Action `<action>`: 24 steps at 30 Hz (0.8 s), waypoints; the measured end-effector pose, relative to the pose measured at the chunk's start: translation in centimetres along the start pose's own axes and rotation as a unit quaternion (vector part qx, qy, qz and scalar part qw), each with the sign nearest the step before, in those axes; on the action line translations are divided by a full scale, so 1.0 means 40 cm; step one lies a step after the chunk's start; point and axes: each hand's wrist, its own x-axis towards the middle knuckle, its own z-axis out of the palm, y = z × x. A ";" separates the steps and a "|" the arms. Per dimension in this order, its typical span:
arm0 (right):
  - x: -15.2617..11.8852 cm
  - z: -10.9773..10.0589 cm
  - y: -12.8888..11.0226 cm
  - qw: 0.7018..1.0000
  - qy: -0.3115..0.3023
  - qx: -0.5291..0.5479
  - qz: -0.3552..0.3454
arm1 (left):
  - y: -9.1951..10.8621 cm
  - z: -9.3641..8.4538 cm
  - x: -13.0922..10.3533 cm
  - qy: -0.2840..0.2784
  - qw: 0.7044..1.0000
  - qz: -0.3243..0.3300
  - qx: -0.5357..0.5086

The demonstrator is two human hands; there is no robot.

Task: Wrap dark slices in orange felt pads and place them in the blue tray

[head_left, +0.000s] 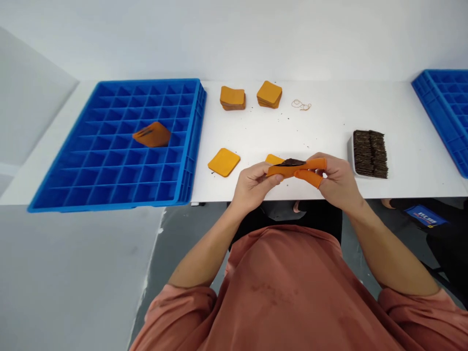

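Over the front edge of the table, my left hand (252, 187) and my right hand (336, 180) are both closed on a curved orange square sheet (283, 171). A dark brown, flaky-looking piece (293, 162) lies in the fold of this sheet, along its top. On the right thumb and forefinger are orange finger cots (310, 178). Behind the held sheet a yellow-orange square (273, 159) shows in part, flat on the table. Another orange square (224, 162) with rounded corners lies to the left of my hands.
At left stands a blue compartment tray (193, 165), with a folded orange piece (153, 135) in it. Two stacks of orange squares, left (233, 98) and right (269, 94), sit near rubber bands (302, 105). A white box (350, 152) holds dark brown pieces (370, 153). Another blue tray (438, 117) stands far right.
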 end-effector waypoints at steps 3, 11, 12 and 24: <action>-0.004 0.020 0.021 0.997 0.034 -0.008 -0.063 | -0.003 -0.010 0.002 0.044 0.999 0.030 0.008; 0.000 0.026 0.037 0.987 0.077 -0.057 -0.130 | 0.015 -0.041 0.014 0.055 0.981 0.144 0.121; 0.001 0.027 0.036 0.986 0.079 -0.061 -0.132 | 0.017 -0.040 0.014 0.056 0.978 0.154 0.125; -0.004 0.026 0.034 0.968 0.065 -0.131 -0.203 | 0.066 -0.061 0.010 -0.007 0.937 0.216 0.274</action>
